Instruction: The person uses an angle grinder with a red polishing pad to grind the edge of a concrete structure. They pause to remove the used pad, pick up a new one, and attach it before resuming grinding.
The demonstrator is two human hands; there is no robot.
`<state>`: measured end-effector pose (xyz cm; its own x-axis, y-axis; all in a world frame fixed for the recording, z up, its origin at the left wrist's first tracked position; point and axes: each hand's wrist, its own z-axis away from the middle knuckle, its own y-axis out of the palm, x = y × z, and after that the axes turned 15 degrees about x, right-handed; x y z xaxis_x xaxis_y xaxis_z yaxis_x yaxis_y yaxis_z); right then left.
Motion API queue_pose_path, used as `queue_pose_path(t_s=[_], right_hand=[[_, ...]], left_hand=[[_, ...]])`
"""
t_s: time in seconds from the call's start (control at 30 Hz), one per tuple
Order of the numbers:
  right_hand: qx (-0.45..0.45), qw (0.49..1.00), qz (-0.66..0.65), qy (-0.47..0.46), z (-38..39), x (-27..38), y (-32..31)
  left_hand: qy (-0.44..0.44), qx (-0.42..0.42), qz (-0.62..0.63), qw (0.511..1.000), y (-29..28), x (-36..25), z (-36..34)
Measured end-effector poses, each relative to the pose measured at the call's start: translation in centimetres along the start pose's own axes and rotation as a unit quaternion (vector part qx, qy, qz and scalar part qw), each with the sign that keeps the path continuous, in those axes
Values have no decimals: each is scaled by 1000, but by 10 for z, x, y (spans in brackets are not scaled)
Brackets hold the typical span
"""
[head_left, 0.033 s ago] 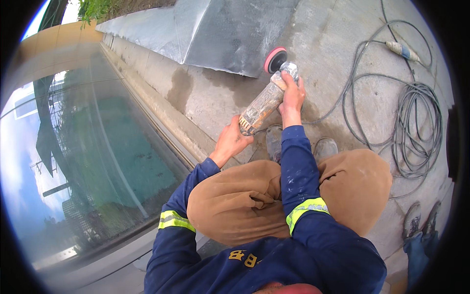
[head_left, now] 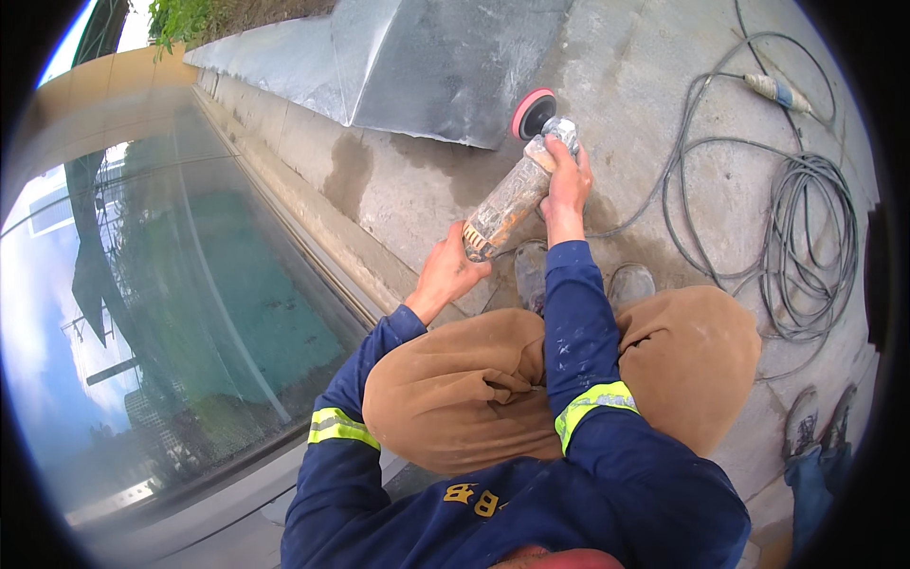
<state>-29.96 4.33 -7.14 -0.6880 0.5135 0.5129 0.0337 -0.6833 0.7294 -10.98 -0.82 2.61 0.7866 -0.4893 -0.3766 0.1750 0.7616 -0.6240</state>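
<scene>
I hold a worn, dust-coated angle grinder [head_left: 512,201] out in front of my knees. At its far end is a round black pad with a pinkish-red rim [head_left: 534,114], close to the right edge of a grey stone slab [head_left: 445,71]. My right hand [head_left: 568,180] is wrapped round the grinder near its metal head. Closed on the rear end of the body is my left hand [head_left: 447,269], beside the slotted vents. From behind the tool a dark cable [head_left: 630,228] runs right across the pavement.
A coiled cable [head_left: 806,247] and a cable connector [head_left: 777,93] lie on the concrete at right. Glass panes [head_left: 237,284] with a low ledge run along the left. Another person's shoes [head_left: 801,422] stand at lower right. Damp patches mark the concrete near the slab.
</scene>
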Motion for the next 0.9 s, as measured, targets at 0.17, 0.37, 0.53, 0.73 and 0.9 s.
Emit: queue_pose_path(t_s=[0.17, 0.37, 0.53, 0.73, 0.9], right_hand=[[-26, 999, -30, -10, -2, 14, -7], [-22, 998, -59, -20, -5, 25, -5], [-7, 998, -55, -23, -4, 30, -1], [-3, 998, -48, -37, -2, 34, 4], [43, 991, -118, -52, -18, 28, -26]], left_hand=[[5, -24, -67, 997, 0, -6, -2], [62, -61, -112, 990, -3, -8, -3], [51, -59, -125, 989, -5, -9, -4], [84, -47, -87, 991, -9, -5, -4], [60, 169, 53, 982, -42, -15, -18]])
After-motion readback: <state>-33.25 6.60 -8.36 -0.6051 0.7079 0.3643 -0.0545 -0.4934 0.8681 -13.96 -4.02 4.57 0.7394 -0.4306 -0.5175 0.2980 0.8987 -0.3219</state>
